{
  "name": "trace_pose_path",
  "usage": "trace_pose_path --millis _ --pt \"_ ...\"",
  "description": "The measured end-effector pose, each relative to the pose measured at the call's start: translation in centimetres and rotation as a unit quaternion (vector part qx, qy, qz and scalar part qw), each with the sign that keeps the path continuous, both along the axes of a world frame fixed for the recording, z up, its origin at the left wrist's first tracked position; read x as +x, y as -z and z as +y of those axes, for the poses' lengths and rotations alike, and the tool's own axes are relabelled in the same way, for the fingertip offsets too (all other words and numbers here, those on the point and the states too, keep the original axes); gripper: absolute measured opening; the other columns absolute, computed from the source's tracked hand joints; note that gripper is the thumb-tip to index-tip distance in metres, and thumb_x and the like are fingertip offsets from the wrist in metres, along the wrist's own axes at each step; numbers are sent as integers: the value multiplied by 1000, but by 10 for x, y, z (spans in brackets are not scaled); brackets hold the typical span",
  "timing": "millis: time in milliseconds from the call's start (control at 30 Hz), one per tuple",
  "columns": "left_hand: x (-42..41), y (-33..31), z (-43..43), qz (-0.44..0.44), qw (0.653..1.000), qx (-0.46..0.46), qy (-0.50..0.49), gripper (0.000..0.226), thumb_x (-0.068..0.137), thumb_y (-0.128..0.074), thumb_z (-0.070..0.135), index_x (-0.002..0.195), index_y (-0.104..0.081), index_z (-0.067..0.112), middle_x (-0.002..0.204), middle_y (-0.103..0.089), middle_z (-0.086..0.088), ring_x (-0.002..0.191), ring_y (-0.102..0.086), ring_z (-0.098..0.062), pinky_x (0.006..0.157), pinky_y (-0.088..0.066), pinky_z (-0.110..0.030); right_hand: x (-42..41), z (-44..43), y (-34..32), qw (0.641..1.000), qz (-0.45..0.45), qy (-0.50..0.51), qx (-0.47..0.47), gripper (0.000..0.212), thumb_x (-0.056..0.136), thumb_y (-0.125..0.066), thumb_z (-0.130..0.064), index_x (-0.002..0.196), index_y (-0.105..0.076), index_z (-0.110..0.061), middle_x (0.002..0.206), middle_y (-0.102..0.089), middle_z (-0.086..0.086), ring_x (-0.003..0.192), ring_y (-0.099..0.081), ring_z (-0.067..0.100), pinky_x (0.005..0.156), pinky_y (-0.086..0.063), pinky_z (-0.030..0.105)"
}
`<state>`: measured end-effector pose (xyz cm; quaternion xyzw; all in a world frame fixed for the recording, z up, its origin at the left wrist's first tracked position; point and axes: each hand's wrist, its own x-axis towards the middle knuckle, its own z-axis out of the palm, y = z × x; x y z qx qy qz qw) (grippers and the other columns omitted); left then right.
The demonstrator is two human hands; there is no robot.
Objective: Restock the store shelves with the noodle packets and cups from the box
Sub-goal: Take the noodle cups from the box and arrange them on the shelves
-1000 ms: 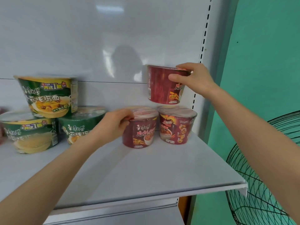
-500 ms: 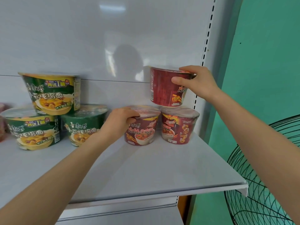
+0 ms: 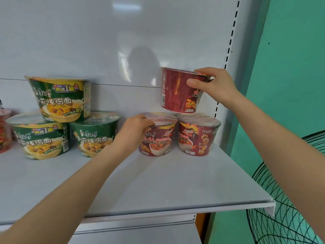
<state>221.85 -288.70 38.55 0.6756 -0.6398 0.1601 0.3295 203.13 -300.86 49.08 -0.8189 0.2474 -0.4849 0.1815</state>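
Note:
Two red noodle cups stand side by side at the back right of the white shelf [image 3: 175, 187]. My left hand [image 3: 135, 131] grips the rim of the left red cup [image 3: 158, 140]. The right red cup [image 3: 197, 138] stands free beside it. My right hand [image 3: 211, 85] holds a third red cup [image 3: 175, 90] by its rim, resting on or just above the two lower lids. To the left, three green noodle cups make a stack: one [image 3: 61, 97] on top of two [image 3: 40, 138] [image 3: 95, 136].
A red packaged item [image 3: 4, 131] shows at the far left edge. The shelf's slotted upright [image 3: 228, 50] runs up on the right. Beyond it are a green wall [image 3: 290, 67] and a black wire fan guard [image 3: 284, 208].
The upper red cup in my right hand has come down onto or just above the two lower red cups. My left hand has turned the left red cup slightly, label more forward.

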Motion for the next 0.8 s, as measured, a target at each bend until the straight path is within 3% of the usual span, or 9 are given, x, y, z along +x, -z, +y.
trace_pose_path --millis 133,200,367,467,533,633,667,733,800 --pt "-4 -4 2 19 1000 22 -5 26 91 -53 3 114 -65 2 116 -61 -18 106 -57 -32 90 -47 -35 0 4 -3 1000 1 -15 6 47 77 -71 -34 118 -62 -14 100 -61 -6 81 -56 -2 71 -45 7" --pt "-5 -9 5 61 998 32 -10 30 90 -56 10 119 -62 6 121 -61 -14 106 -57 -27 87 -46 -31 -1 7 -4 1000 0 -24 10 45 76 -72 -34 116 -63 -14 98 -62 -7 81 -57 -1 78 -48 15" --pt "-23 -46 11 331 942 -38 30 100 67 -72 51 145 -23 13 139 -45 -3 123 -48 -18 97 -40 -32 -4 24 -10 996 -3 -90 16 27 76 -73 -31 101 -67 -23 86 -64 -15 74 -60 -7 73 -49 12" --pt "-33 -61 10 358 924 -80 106 78 67 -77 38 132 -38 18 104 -56 19 92 -55 7 80 -48 -16 -3 33 -10 994 1 -111 5 31 75 -73 -30 105 -65 -24 91 -63 -17 79 -60 -7 75 -50 9" --pt "-33 -63 10 348 926 -91 115 72 66 -80 36 126 -43 19 98 -56 21 90 -55 8 74 -45 -11 -6 32 -10 992 -5 -122 17 32 79 -70 -29 110 -61 -27 97 -61 -17 87 -60 -3 79 -51 12" --pt "-30 -59 10 341 927 -114 103 72 64 -81 39 124 -45 20 101 -58 18 94 -57 2 81 -46 -18 -15 20 -3 981 -54 -143 120 26 93 -52 -33 118 -53 -28 109 -58 -12 104 -58 9 91 -50 26" --pt "-29 -58 10 345 925 -126 97 72 64 -81 40 124 -45 20 103 -59 15 95 -57 0 82 -47 -20 -16 15 1 987 -41 -98 117 27 95 -47 -33 120 -53 -23 110 -59 -9 102 -58 12 90 -50 27" --pt "-26 -56 10 352 920 -148 90 72 64 -80 40 124 -47 18 104 -59 13 93 -58 0 80 -48 -19 -14 4 18 993 107 37 34 34 96 -43 -36 116 -57 -12 110 -61 4 98 -57 18 78 -45 24" --pt "-24 -56 10 360 914 -164 83 72 64 -80 41 124 -48 17 103 -60 13 91 -57 4 78 -49 -18 -8 -5 42 954 286 86 7 47 93 -42 -47 117 -57 -10 116 -61 8 103 -56 23 78 -38 23"
